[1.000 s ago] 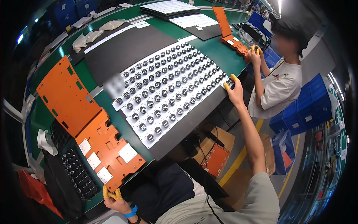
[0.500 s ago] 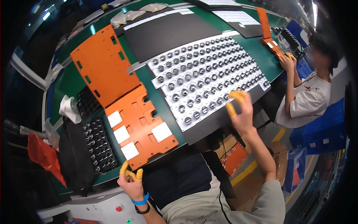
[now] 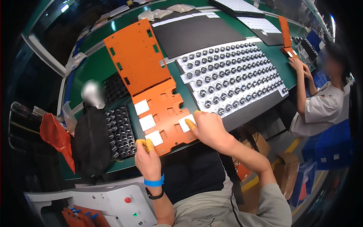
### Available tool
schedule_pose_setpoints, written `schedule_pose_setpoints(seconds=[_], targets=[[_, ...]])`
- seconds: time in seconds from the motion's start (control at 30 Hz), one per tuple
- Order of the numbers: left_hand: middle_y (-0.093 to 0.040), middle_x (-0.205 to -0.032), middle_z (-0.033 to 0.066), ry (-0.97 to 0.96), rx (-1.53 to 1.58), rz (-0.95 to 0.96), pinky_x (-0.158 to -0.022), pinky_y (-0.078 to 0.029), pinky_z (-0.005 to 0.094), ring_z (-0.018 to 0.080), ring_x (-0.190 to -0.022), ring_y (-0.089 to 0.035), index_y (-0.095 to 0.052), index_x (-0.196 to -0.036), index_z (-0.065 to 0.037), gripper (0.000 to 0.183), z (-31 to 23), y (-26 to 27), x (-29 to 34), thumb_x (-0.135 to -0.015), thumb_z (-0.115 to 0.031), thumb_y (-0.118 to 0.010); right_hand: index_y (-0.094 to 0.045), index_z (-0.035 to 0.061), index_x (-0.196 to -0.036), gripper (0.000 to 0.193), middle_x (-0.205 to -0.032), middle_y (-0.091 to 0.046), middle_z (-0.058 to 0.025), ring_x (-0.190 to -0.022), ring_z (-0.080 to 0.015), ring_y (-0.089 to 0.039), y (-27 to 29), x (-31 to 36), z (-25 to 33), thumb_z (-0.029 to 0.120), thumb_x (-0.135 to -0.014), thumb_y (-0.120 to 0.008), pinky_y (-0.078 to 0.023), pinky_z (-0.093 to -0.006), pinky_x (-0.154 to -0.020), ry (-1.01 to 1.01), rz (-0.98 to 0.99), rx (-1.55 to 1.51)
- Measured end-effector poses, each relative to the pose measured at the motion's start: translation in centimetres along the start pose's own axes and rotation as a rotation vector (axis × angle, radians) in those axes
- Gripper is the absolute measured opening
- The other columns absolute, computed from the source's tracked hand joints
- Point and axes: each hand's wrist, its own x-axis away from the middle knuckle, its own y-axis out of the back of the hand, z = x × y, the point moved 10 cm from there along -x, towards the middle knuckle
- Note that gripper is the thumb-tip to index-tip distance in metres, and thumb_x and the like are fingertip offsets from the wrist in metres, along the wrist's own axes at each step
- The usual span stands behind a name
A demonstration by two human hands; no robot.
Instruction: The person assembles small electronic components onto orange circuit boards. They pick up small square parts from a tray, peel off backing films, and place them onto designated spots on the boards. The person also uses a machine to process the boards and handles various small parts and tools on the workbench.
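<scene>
An orange hinged fixture lies on the bench with its lid tilted back. Three white square plates sit along its left side, the lowest nearest me. My left hand, in yellow finger cots, has thumb and finger closed at that plate's lower left corner. A fourth plate, the right white square plate, lies by the fixture's right edge. My right hand reaches across it from the right, thumb and forefinger closed on its corner and partly covering it.
Right of the fixture, white boards carry rows of round black lens-like parts. A black tray of similar parts stands left, beside a black cloth and red bag. Black sheets lie behind. Another person works at the far right.
My right hand has come from the lens-covered boards to the right plate. My left hand has moved from the fixture's front corner onto the lowest plate. The whole view has shifted.
</scene>
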Motion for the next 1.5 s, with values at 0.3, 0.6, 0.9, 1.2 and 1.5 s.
schedule_pose_setpoints(seconds=[0.3, 0.6, 0.9, 1.2, 1.5], targets=[[-0.059, -0.080, 0.0256, -0.089, 0.075, -0.006, -0.066, -0.042, 0.0466, 0.0444, -0.074, -0.055, -0.057, -0.092, 0.006, 0.025, 0.6, 0.2, -0.6, -0.099, -0.017, -0.052, -0.063, -0.0035, -0.081, 0.019, -0.074, -0.063, -0.0223, -0.069, -0.0401, -0.064, 3.2, -1.2, 1.7, 0.015, -0.085, -0.066, -0.050, -0.0485, -0.062, 0.079, 0.017, -0.197], [-0.059, -0.077, 0.0242, -0.005, 0.206, 0.024, -0.066, -0.043, 0.0487, 0.0452, -0.074, -0.056, -0.056, -0.090, 0.004, 0.024, 1.5, -0.6, -0.4, -0.099, -0.017, -0.051, -0.062, 0.0038, -0.084, 0.018, -0.084, -0.055, -0.0046, -0.083, -0.0210, -0.058, 2.3, 2.4, 6.3, 0.013, -0.069, -0.066, -0.048, -0.0329, -0.064, 0.740, -0.338, 0.183], [-0.061, -0.086, 0.0268, 0.014, 0.172, 0.094, -0.069, -0.044, 0.0461, 0.0465, -0.080, -0.056, -0.056, -0.099, 0.005, 0.027, 1.3, -0.7, -0.3, -0.102, -0.020, -0.047, -0.069, 0.0011, -0.095, 0.026, -0.097, -0.061, -0.0098, -0.100, -0.0255, -0.059, 2.1, 3.1, 6.2, 0.013, -0.071, -0.068, -0.048, -0.0353, -0.081, 0.756, -0.321, 0.140], [-0.061, -0.087, 0.0250, -0.035, 0.201, 0.071, -0.071, -0.044, 0.0465, 0.0459, -0.081, -0.056, -0.054, -0.100, 0.003, 0.023, 1.7, -1.1, -0.2, -0.102, -0.018, -0.045, -0.065, 0.0009, -0.103, 0.035, -0.099, -0.059, -0.0120, -0.090, -0.0293, -0.056, 2.2, 1.7, 6.1, 0.021, -0.077, -0.076, -0.047, -0.0386, -0.079, 0.448, -0.276, -0.101], [-0.058, -0.078, 0.0181, -0.179, 0.307, 0.006, -0.065, -0.043, 0.0388, 0.0304, -0.068, -0.053, -0.054, -0.095, 0.004, 0.021, 1.7, -0.3, -0.4, -0.101, -0.016, -0.049, -0.063, 0.0011, -0.100, 0.035, -0.102, -0.058, -0.0125, -0.092, -0.0298, -0.054, 1.1, 2.2, 5.9, 0.016, -0.073, -0.080, -0.047, -0.0390, -0.079, 0.399, -0.352, -0.148]])
